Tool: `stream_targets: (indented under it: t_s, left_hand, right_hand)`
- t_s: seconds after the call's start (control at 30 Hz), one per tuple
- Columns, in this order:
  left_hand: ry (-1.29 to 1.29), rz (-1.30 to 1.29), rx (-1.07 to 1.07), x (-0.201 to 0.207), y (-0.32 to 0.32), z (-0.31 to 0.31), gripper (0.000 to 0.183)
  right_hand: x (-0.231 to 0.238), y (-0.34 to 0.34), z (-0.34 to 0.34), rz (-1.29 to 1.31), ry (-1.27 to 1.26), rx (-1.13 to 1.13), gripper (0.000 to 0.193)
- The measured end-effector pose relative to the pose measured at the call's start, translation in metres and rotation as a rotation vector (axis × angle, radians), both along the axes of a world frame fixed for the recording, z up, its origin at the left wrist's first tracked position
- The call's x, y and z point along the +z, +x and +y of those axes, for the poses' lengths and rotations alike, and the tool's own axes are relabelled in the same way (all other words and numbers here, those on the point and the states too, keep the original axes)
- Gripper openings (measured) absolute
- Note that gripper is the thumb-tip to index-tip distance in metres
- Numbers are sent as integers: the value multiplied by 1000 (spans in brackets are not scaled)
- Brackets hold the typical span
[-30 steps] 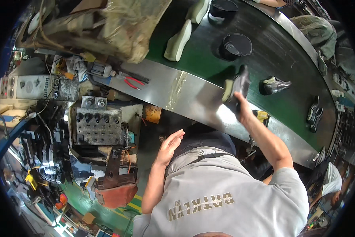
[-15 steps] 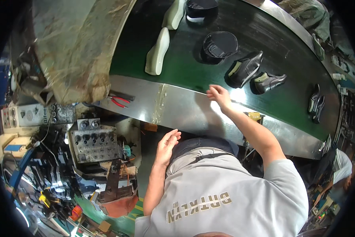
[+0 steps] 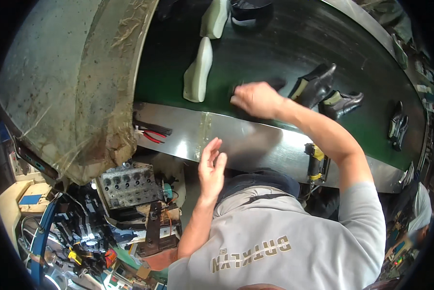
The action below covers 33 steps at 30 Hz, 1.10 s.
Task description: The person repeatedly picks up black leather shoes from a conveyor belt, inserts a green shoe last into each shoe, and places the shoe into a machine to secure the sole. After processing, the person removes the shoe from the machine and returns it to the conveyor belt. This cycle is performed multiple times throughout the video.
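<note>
- The right hand (image 3: 258,99), motion-blurred, lay at 1 o'clock over the dark green belt (image 3: 367,137); whether its fingers pinched anything could not be told.
- A blurred black shape (image 3: 278,84), mostly hidden, showed just beside that hand, toward 2 o'clock.
- The left hand (image 3: 212,174), at 7 o'clock from the right, was empty, fingers close together, thumb apart.
- Two glossy black shoes (image 3: 318,87) lay at 2 o'clock.
- At 12 o'clock, a cream foot-shaped form (image 3: 214,21) was cut off above.
- Earlier, a round black piece had stood in plain view.
</note>
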<state>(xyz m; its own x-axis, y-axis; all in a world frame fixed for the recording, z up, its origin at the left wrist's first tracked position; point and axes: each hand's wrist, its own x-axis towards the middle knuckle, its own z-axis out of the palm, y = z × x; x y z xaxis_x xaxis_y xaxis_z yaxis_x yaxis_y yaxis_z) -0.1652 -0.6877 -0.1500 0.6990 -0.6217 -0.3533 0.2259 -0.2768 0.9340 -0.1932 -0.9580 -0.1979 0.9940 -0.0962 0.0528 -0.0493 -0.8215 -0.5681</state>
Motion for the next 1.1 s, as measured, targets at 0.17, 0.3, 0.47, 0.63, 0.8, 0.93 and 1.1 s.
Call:
stream_targets:
  t_s: [0.17,0.3,0.47,0.63,0.8,0.93,1.1]
  left_hand:
    - [-96,296,-106,-6,24,-5,58]
    - [-71,452,-24,10,31,27,53]
    - [-132,504,47,44,35,64,44]
    - [31,403,18,63,38,79,31]
    - [242,-33,-247,28,37,97,27]
    - [-168,291,301,42,36,81,21]
    - [-523,796,425,-23,47,94,23]
  right_hand:
    - [53,25,58,104,513,213,27]
    - [-8,102,34,-201,728,-412,21]
    - [-110,200,-26,-127,418,-933,61]
    - [-141,246,-49,496,582,-1228,70]
    - [-124,186,-53,170,991,-942,49]
    - [-80,104,-30,-221,1043,-884,56]
    - [-22,9,3,-331,1287,-809,51]
